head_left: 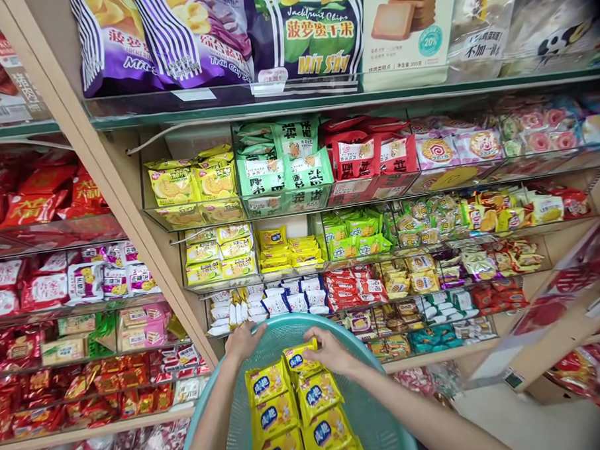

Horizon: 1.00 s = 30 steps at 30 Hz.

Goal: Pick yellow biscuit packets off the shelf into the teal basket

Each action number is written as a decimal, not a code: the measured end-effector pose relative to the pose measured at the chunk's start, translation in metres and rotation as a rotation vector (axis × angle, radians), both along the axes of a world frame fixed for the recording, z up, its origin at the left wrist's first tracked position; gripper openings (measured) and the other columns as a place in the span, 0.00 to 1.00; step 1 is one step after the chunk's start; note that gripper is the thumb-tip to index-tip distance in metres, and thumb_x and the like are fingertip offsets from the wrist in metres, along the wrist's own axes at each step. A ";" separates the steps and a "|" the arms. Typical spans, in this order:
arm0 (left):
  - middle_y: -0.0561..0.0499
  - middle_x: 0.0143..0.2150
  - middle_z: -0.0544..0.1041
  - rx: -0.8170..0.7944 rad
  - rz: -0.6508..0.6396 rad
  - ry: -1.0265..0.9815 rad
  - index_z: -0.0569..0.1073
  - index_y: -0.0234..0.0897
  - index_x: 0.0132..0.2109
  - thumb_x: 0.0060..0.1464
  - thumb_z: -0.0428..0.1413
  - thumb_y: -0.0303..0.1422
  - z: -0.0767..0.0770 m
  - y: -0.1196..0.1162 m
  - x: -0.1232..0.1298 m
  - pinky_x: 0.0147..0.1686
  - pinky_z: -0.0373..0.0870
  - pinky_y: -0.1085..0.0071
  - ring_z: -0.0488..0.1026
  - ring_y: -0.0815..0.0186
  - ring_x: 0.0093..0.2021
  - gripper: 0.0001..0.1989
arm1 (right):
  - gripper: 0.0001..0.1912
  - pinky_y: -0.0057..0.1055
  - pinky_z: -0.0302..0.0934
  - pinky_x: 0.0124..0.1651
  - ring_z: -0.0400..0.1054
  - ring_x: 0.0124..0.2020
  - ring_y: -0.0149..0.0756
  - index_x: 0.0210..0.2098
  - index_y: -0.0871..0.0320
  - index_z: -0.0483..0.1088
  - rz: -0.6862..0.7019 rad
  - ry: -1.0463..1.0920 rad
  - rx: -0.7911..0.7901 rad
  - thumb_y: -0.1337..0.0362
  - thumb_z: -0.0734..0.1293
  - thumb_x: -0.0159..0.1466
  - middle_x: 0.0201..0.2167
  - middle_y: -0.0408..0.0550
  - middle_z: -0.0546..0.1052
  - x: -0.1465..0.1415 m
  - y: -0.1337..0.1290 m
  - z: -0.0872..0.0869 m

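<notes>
A teal plastic basket (387, 407) fills the lower middle, with rows of yellow snack packets (274, 417) standing in it. On its far left rim rests my left hand (244, 343), fingers curled over the edge. My right hand (328, 351) pinches the end of a yellow snack packet (300, 359) at the top of the right-hand row, inside the basket. Just beyond the basket, a shelf bin (282, 273) holds several similar yellow packets, beside yellow-and-white packets (220, 253) on the left and green packets (357, 234) on the right.
Clear-fronted shelves (373, 188) packed with snacks rise ahead, with large chip bags (316, 32) on the top one. A wooden upright (114, 193) divides them from the red-packet shelves (40, 196) at left. Pale floor (527, 417) shows at lower right.
</notes>
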<state>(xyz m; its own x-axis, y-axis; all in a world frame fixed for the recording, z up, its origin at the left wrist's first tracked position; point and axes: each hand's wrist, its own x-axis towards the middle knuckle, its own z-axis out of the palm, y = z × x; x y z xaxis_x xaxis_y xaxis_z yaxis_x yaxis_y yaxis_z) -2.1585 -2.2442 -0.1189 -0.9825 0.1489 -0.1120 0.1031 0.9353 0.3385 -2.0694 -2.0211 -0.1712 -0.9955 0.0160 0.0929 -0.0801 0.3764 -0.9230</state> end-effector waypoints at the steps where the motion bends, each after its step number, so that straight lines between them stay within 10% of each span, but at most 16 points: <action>1: 0.41 0.49 0.75 -0.004 0.001 -0.001 0.72 0.40 0.48 0.53 0.41 0.53 0.000 0.000 0.000 0.46 0.65 0.62 0.71 0.50 0.50 0.28 | 0.14 0.32 0.57 0.40 0.64 0.38 0.38 0.36 0.56 0.70 0.016 -0.010 0.033 0.60 0.68 0.49 0.35 0.44 0.73 0.000 0.000 -0.001; 30: 0.43 0.50 0.75 0.004 0.006 0.020 0.73 0.39 0.48 0.51 0.43 0.54 0.000 0.000 -0.003 0.46 0.65 0.67 0.70 0.53 0.51 0.29 | 0.12 0.36 0.58 0.47 0.65 0.41 0.41 0.36 0.59 0.75 0.049 0.004 0.268 0.62 0.66 0.54 0.38 0.51 0.69 -0.001 0.000 -0.001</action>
<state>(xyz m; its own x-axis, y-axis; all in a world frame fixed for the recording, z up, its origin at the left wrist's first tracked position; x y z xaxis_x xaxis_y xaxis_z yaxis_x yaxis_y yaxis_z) -2.1615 -2.2445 -0.1191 -0.9854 0.1434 -0.0922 0.1042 0.9347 0.3398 -2.0706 -2.0208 -0.1719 -0.9941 -0.0581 0.0913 -0.1078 0.6027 -0.7906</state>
